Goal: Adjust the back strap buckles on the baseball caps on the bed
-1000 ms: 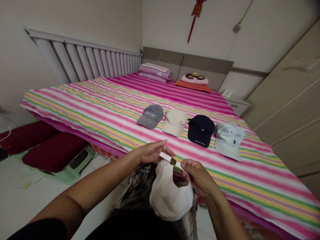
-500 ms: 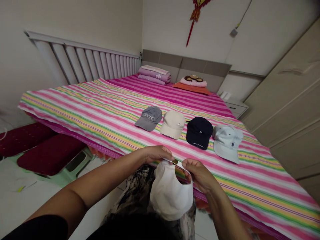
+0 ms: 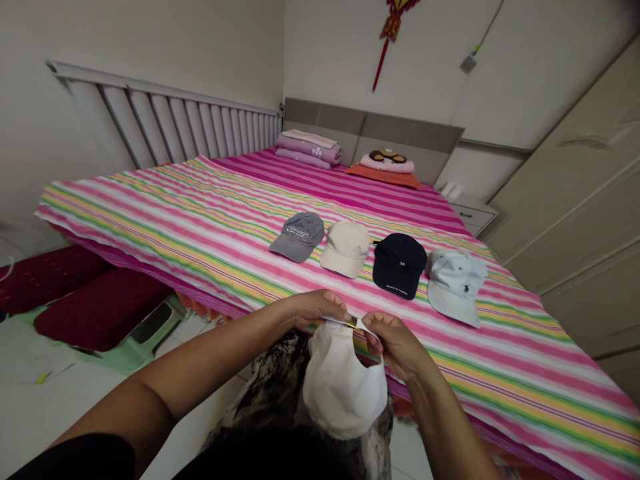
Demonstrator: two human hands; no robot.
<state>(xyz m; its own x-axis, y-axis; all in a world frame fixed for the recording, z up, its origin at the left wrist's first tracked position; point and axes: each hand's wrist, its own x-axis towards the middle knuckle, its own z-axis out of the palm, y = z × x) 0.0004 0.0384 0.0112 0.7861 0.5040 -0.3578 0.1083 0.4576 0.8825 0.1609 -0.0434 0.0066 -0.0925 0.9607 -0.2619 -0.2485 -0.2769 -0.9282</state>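
White cap [image 3: 345, 387] held by its strap [image 3: 361, 325]
Left hand [image 3: 320, 307] and right hand [image 3: 396, 339]: fingers pinching it beside the gold buckle [image 3: 353, 322]; nightstand drawer [image 3: 469, 217] closed.

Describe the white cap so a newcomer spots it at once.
Find the bed with the striped sheet. At its near edge, above patterned trousers, is the white cap. Unlike the four caps lying on the sheet, this one is held up, golden buckle showing.

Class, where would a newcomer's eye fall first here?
Probably on the bright striped sheet across the bed. On it, left to right, sit a grey cap, beige cap, navy cap and pale cap. At the picture's lower centre, the left hand and right hand hold a white cap by its strap.
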